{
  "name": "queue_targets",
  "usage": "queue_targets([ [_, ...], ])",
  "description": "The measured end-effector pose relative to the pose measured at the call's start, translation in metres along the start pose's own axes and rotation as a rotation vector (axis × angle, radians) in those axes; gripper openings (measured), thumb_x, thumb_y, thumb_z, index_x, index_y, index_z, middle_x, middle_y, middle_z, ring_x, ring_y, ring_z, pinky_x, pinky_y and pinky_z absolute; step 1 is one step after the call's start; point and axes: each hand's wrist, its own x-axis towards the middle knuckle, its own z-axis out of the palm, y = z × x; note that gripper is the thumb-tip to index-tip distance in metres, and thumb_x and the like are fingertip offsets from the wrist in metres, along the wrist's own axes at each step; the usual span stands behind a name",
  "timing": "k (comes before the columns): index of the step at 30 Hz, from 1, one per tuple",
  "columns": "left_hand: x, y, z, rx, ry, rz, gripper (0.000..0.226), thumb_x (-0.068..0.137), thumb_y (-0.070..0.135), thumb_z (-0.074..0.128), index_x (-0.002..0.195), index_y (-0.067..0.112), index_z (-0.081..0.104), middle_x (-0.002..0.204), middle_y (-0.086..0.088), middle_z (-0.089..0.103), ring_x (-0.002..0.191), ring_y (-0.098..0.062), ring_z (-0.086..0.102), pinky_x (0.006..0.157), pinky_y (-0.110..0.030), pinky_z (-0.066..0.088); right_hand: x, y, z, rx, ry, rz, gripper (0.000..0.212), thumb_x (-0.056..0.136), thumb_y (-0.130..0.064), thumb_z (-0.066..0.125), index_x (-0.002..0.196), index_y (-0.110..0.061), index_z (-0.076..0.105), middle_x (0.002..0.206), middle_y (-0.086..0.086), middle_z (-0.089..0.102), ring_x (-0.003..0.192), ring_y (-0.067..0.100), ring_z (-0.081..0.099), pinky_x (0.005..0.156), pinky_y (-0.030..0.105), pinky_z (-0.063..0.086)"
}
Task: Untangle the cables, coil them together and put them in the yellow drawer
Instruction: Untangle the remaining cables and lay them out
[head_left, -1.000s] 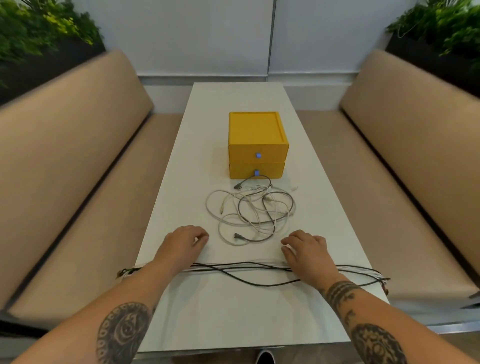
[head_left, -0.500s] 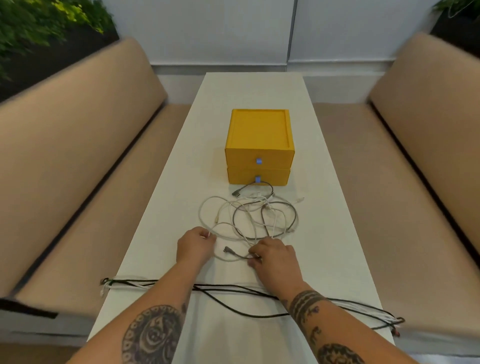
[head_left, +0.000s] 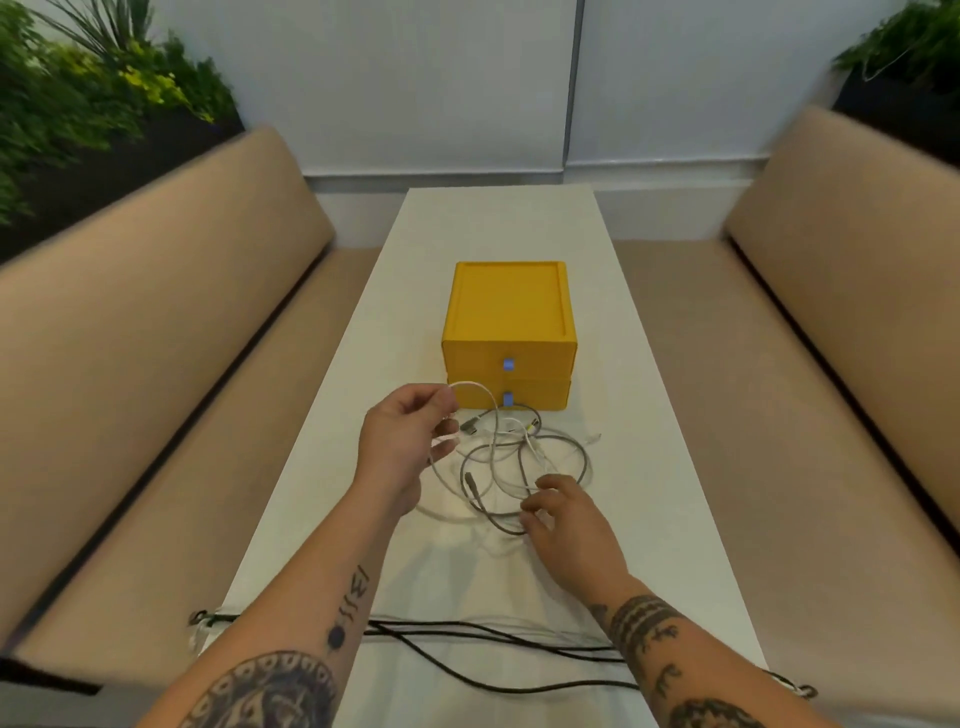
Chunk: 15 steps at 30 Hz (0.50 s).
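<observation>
Now my left hand (head_left: 410, 441) is up off the table (head_left: 649, 467), with thumb and fingers pinched on a loop of white cable (head_left: 472, 387) raised just in front of the drawers (head_left: 509, 332). A second ago both hands lay on the straightened bundle (head_left: 467, 631) at the near edge. Half a second ago they had reached the near rim of the tangle (head_left: 524, 457), and since then the left one has drawn that loop up and to the far left.

My right hand (head_left: 566, 525) sits at the near right of the tangle, fingers curled down onto a grey cable (head_left: 498, 522). Whether it pinches the cable or only pins it, I cannot tell (the fingertips hide the contact).

The rest of the tangle lies on the table between my hands and the drawers, with its far loops close to the lower drawer front. Both drawers look closed.

So I judge that the second batch has only begun to come apart. If the white strand snags, the whole knot may drag along. Coiling and stowing are not yet done.
</observation>
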Motion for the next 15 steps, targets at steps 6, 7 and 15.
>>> queue_targets([
  [6,0.005,0.031,0.028,0.067,-0.077,0.124,0.008,0.093,0.013,0.067,0.086,0.015,0.071,0.083,-0.004,0.067,0.061,-0.013,0.051,0.076,-0.039,0.055,0.024,-0.051,-0.048,0.342,0.230,-0.056,0.020,0.093,-0.032,0.067,0.113,-0.030,0.060,0.111,-0.018,0.054,0.087,0.002,0.060,0.076,0.020,0.047],
  [7,0.005,0.033,0.032,0.076,-0.100,0.132,0.009,0.093,0.013,0.068,0.085,0.015,0.071,0.085,-0.005,0.067,0.062,-0.013,0.052,0.076,-0.038,0.054,0.030,-0.062,-0.057,0.378,0.206,-0.052,0.029,0.094,-0.036,0.065,0.121,-0.033,0.056,0.115,-0.019,0.054,0.086,0.001,0.060,0.075,0.022,0.049],
  [15,0.006,0.038,0.038,0.162,-0.214,0.197,0.009,0.092,0.019,0.069,0.087,0.022,0.075,0.088,-0.008,0.067,0.080,-0.020,0.054,0.074,-0.036,0.046,0.064,-0.117,-0.106,0.526,0.174,-0.080,0.021,0.102,-0.030,0.051,0.087,-0.029,0.065,0.077,-0.004,0.068,0.057,0.012,0.065,0.060,0.034,0.053],
])
